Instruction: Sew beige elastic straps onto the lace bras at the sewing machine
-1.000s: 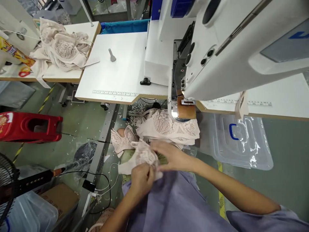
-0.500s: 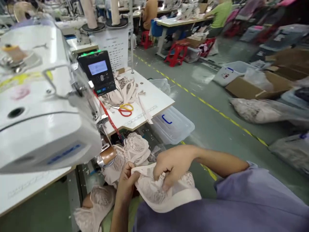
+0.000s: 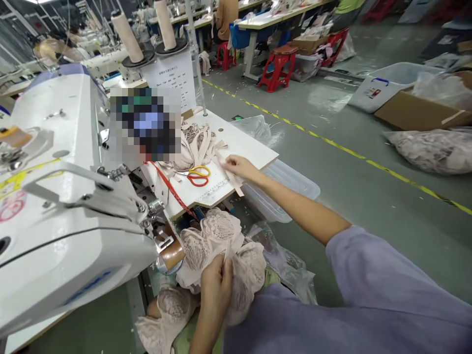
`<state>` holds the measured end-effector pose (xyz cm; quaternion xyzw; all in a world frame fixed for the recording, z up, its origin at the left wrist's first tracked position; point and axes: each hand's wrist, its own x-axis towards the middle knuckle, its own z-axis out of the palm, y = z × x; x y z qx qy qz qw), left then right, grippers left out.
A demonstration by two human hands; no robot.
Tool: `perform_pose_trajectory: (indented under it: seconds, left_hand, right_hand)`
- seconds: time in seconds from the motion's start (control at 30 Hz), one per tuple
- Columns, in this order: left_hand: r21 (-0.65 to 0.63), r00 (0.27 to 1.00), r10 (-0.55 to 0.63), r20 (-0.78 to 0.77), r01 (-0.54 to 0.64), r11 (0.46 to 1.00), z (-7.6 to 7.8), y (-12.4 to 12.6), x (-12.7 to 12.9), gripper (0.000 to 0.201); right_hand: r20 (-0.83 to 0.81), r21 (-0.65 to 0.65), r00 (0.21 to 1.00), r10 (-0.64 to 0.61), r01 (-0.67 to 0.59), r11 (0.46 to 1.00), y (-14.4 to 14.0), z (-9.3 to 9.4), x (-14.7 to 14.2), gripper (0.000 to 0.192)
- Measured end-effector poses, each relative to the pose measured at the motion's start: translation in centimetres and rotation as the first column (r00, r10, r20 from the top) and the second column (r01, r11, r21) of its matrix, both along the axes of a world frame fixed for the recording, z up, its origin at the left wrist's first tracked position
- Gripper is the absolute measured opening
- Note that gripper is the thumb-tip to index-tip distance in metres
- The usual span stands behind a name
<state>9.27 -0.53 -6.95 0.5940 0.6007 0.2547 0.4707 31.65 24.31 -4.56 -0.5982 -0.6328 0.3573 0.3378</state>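
My left hand point(image 3: 217, 285) is closed in a pinch on the edge of a pale pink lace bra point(image 3: 241, 287) above my lap. More lace cups point(image 3: 221, 226) lie bunched just behind it, below the table edge. My right hand point(image 3: 240, 167) is stretched out over the white table, its fingers pinched on a pale fabric strip point(image 3: 233, 183) that hangs toward the table's front edge. To the left of that hand lies a heap of similar strips point(image 3: 197, 142). Scissors point(image 3: 199, 176) with yellow and red handles rest in front of the heap.
A white sewing machine point(image 3: 73, 206) fills the left side. Thread cones point(image 3: 164, 24) stand behind it. A lidded plastic box point(image 3: 291, 189) sits below the table point(image 3: 254, 147). Another lace bra point(image 3: 167, 314) hangs at lower left. Red stools and bins stand farther off.
My right hand has let go of the bra and moved forward to the strips on the table. My left hand still holds the bra, now a little farther right.
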Motion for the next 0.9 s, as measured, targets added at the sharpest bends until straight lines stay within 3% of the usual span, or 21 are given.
perform_pose_trajectory:
  seconds: [0.07, 0.13, 0.2, 0.23, 0.27, 0.33, 0.4, 0.43, 0.57, 0.7, 0.9]
  left_hand:
    - [0.057, 1.000, 0.001, -0.006, 0.000, 0.998, 1.5, -0.1, 0.7, 0.023]
    - [0.230, 0.997, 0.008, -0.071, 0.009, 0.973, 3.1, -0.1, 0.4, 0.022]
    - [0.514, 0.970, 0.076, -0.229, 0.055, 0.856, 4.5, -0.1, -1.2, 0.029]
    - [0.626, 0.937, 0.142, -0.319, 0.096, 0.774, 4.9, -0.1, -2.3, 0.030]
    - [0.688, 0.891, 0.219, -0.398, 0.131, 0.714, 5.2, -0.3, -3.6, 0.031]
    - [0.711, 0.776, 0.370, -0.511, 0.140, 0.689, 5.3, -0.7, -6.0, 0.029]
    - [0.674, 0.692, 0.453, -0.562, 0.066, 0.736, 4.9, -1.1, -7.8, 0.029]
    - [0.643, 0.688, 0.458, -0.563, 0.016, 0.766, 4.8, -1.2, -8.4, 0.030]
    - [0.448, 0.837, 0.380, -0.393, -0.187, 0.874, 4.7, -1.6, -10.0, 0.032]
    - [0.251, 0.941, 0.271, -0.204, -0.217, 0.943, 4.8, -1.4, -11.6, 0.037]
    - [0.103, 0.946, 0.324, -0.010, -0.321, 0.941, 4.9, -1.1, -12.0, 0.042]
  right_hand:
    - [-0.150, -0.024, 0.988, 0.030, -0.034, 0.999, -0.3, 1.2, -1.5, 0.024]
    - [-0.433, -0.065, 0.897, 0.089, -0.129, 0.989, -1.8, 2.3, -3.6, 0.029]
    - [-0.762, -0.099, 0.639, 0.105, -0.276, 0.956, -4.5, 3.2, -5.8, 0.033]
    - [-0.843, -0.106, 0.529, 0.101, -0.347, 0.932, -6.1, 3.6, -6.8, 0.035]
    - [-0.874, -0.109, 0.474, 0.108, -0.408, 0.906, -7.7, 3.9, -7.7, 0.035]
    - [-0.844, -0.115, 0.502, 0.192, -0.518, 0.848, -10.5, 4.1, -9.4, 0.033]
    - [-0.769, -0.132, 0.566, 0.297, -0.595, 0.793, -12.3, 3.9, -10.9, 0.030]
    - [-0.731, -0.139, 0.592, 0.339, -0.616, 0.776, -12.7, 3.6, -11.7, 0.028]
    - [-0.628, -0.136, 0.652, 0.426, -0.630, 0.764, -12.9, 2.0, -14.0, 0.022]
    - [-0.548, -0.117, 0.687, 0.477, -0.628, 0.769, -12.2, 0.8, -15.3, 0.016]
    - [-0.299, 0.025, 0.812, 0.502, -0.519, 0.855, -11.4, 0.7, -16.4, 0.021]
